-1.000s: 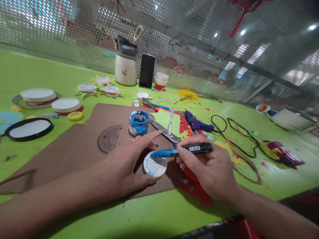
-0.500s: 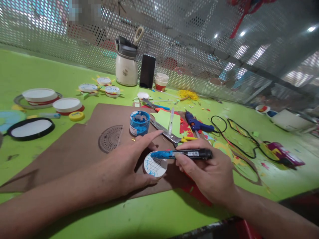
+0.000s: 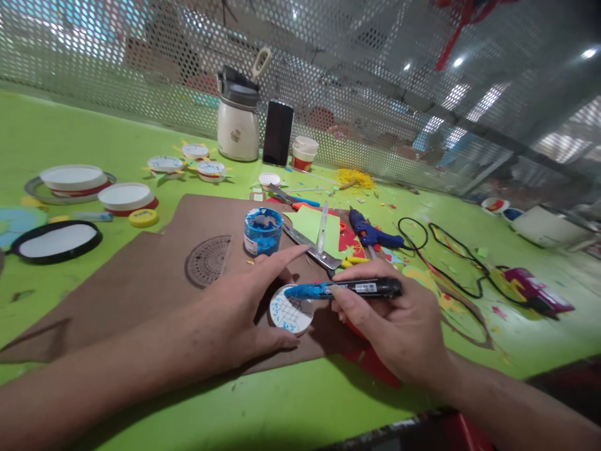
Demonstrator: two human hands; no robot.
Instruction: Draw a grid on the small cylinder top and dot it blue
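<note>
My right hand (image 3: 392, 319) is closed around a black marker (image 3: 370, 288) whose front end is coated in blue paint. That blue end rests at the upper edge of a small white disc (image 3: 292, 316), which bears a drawn grid and blue dabs. Thumb and fingers of my left hand (image 3: 251, 307) grip the disc from its left side. Beneath lies a brown cardboard sheet (image 3: 154, 269). An uncapped jar of blue paint (image 3: 263, 235) stands just beyond my left fingers. A clear protractor (image 3: 209, 262) lies on the cardboard, and yellow-handled scissors (image 3: 323, 257) lie behind the marker.
A blue glue gun (image 3: 373, 232) with a looping black cord lies to the right. White round lids (image 3: 126, 196) and a black-rimmed oval (image 3: 56, 241) sit left. At the back stand a white jug (image 3: 238, 128), a phone (image 3: 278, 133) and stacked cups (image 3: 304, 153) before perforated mesh.
The disc has shifted very slightly left and up with my left fingers. The marker remains at its upper edge, and both hands keep their holds.
</note>
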